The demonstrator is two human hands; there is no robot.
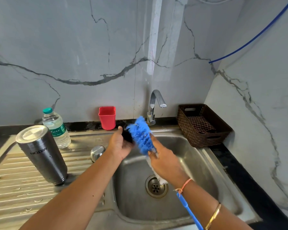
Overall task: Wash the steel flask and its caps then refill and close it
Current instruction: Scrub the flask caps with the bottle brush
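Held black cap (127, 136) curled in left hand (119, 144) above sink (191, 156); gripped brush (140, 135) in right hand (165, 163), long axis laid 5-to-11 o'clock, bristles against cap at 10 o'clock from right hand. Noted flask (42, 155) upside down at 9 o'clock on drainboard (15, 196)

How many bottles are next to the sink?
2. The tall cylindrical steel flask stands upside down on the ribbed steel draining board; the clear plastic water bottle with a green cap stands just behind it, near the wall. None seems hidden.
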